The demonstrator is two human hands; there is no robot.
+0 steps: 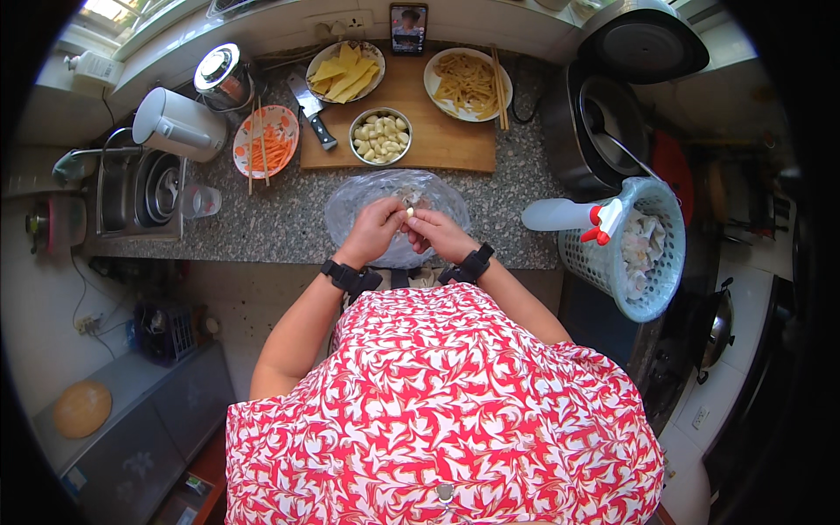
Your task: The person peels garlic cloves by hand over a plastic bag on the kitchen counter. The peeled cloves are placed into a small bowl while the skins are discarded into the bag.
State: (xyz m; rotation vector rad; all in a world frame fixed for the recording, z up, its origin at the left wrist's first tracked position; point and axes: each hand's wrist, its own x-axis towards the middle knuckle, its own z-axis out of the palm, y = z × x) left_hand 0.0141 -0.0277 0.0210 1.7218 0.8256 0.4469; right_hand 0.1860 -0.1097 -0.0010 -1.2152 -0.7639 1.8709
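Note:
Between the fingertips of both hands is a pale garlic clove (pixel 410 212). My left hand (pixel 375 228) pinches it from the left, and my right hand (pixel 435 231) touches it from the right with curled fingers. Both are over a clear plastic bag (pixel 341 209) spread on the counter, with what look like garlic skins on it. Just beyond, a round metal bowl (pixel 353 153) of peeled garlic cloves sits on the wooden cutting board (pixel 453 152).
A cleaver (pixel 316 119) lies at the board's left edge. Around it stand plates of yellow sheets (pixel 346 72), brown strips (pixel 467 84) and carrot shreds (pixel 272 149). A spray bottle (pixel 564 215) and a lined basket (pixel 590 262) are right; a sink (pixel 118 197) is left.

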